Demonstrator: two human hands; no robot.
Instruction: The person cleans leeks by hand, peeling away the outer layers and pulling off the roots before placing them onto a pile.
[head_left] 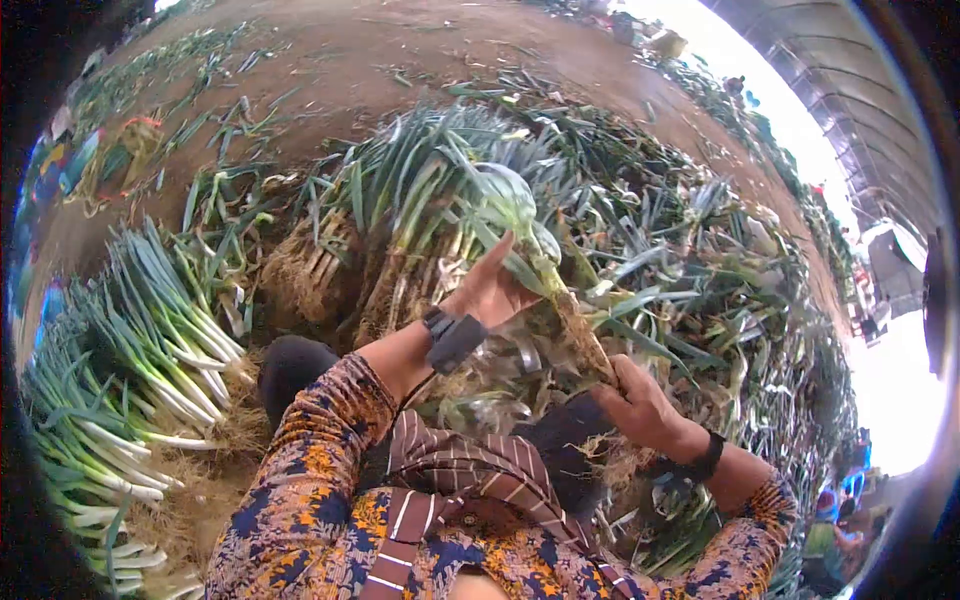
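Observation:
A leek (570, 318) with dirt on its lower stalk slants across the middle of the head view, its green leaves folded over at the top. My right hand (645, 405) is closed around its lower end, and shaggy roots hang below the fist. Against the upper stalk and leaves is my left hand (495, 288), thumb stretched up and palm showing; its other fingers are partly hidden behind the leaves. Just beyond lies a bundle of untrimmed leeks (415, 205) with brown outer skins and roots towards me.
Cleaned leeks (165, 350) with white stalks lie in rows at the left. Stripped leaves (700, 270) heap up on the right and around my knees. Bare brown soil (350, 55) stretches beyond. Another person (828, 535) is at the far lower right.

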